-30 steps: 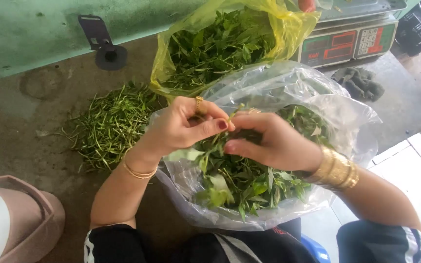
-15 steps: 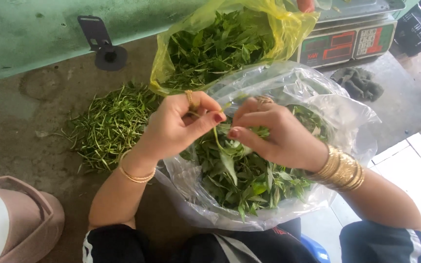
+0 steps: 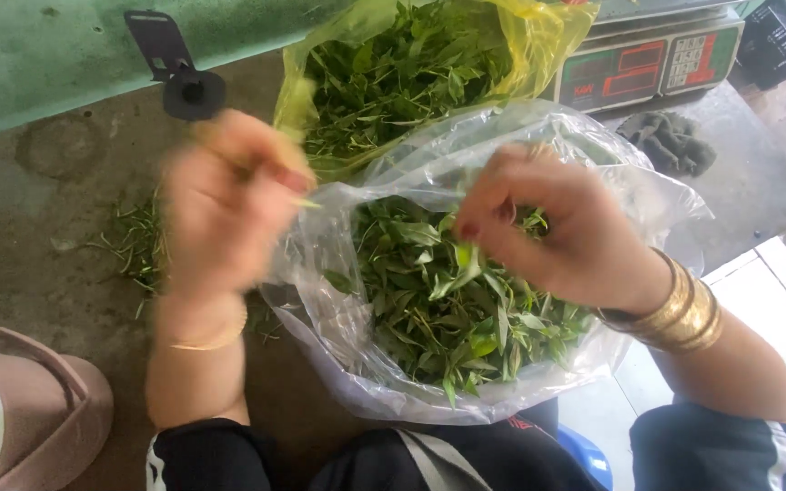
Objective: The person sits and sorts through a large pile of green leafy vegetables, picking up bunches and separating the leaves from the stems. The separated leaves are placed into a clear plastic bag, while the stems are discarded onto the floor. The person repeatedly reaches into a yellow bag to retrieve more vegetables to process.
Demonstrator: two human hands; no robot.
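While the blurred left hand at centre left pinches a thin bare green stem beside the clear plastic bag of picked green leaves at frame centre, that stem could slip into the leaves. The right hand, fingers pinched on a leafy sprig above the bag's mouth, might scatter leaves onto the stained concrete floor.

The clear bag is thin, glossy, crinkled plastic; at twelve o'clock the yellow bag is plastic too (slightly duller). The leaves look smooth and matt. The bangles gleam like polished metal. The floor is rough, stained concrete.
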